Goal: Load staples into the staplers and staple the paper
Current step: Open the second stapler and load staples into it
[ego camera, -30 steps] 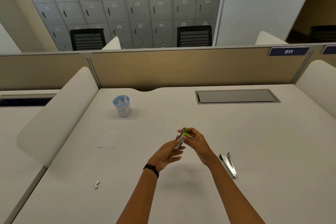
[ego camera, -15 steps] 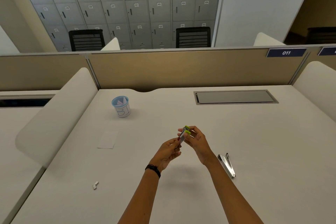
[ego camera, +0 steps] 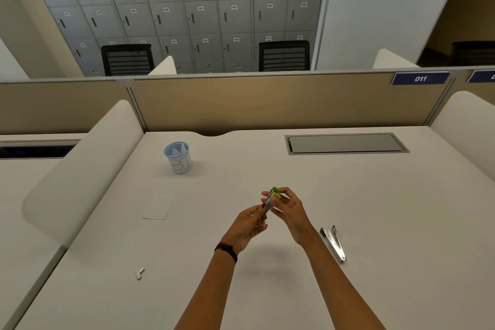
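Lockers and a partition back the white desk (ego camera: 348,209); above it both hands have barely shifted since a second ago, right hand (ego camera: 290,210) and left hand (ego camera: 247,225) each in a pinching grip on the green stapler (ego camera: 271,199), so loading seems unfinished; paper (ego camera: 158,206) lies untouched at left

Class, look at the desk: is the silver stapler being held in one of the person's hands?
No. The silver stapler lies opened on the desk, while both hands hold the green stapler.

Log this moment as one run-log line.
stage: loading staples | both hands: green stapler held above desk | left hand | right hand | metal stapler: open on desk | paper: unstapled
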A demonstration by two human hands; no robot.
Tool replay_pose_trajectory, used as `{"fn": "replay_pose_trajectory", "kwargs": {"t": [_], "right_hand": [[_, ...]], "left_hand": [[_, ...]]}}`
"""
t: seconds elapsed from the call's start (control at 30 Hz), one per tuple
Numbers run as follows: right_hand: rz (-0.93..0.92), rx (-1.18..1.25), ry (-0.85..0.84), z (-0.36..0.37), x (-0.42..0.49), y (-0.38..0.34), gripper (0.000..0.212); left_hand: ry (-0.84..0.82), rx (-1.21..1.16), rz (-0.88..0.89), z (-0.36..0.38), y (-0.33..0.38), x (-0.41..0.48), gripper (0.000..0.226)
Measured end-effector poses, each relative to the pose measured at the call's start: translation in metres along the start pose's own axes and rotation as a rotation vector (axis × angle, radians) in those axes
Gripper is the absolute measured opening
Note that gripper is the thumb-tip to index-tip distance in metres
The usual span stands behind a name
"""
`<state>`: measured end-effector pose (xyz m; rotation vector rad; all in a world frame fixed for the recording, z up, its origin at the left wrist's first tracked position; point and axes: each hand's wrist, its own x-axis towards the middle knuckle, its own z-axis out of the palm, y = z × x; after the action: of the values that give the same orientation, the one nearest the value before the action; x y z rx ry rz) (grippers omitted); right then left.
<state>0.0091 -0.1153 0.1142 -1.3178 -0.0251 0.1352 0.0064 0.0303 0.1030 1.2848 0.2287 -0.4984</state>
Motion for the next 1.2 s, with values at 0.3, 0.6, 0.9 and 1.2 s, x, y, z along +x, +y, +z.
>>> {"fn": "replay_pose_trajectory", "kwargs": {"t": [0.3,0.6,0.9,1.2], "right_hand": [[0.016,0.011,-0.008,0.001,-0.004,-0.004,0.021],[0.005,-0.046,0.004,0.001,-0.003,-0.002,0.019],[0.01,-0.137,0.019,-0.003,0.004,-0.003,0.028],[0.049,0.198,-0.131,-0.004,0.009,-0.006,0.057]], "left_hand": [[-0.003,-0.008,0.008,0.002,0.002,0.0,0.021],[0.001,0.092,0.01,0.003,-0.001,0.001,0.032],[0.027,0.089,-0.019,0.007,0.005,0.0,0.055],[-0.139,-0.119,-0.189,0.004,0.005,-0.002,0.051]]}}
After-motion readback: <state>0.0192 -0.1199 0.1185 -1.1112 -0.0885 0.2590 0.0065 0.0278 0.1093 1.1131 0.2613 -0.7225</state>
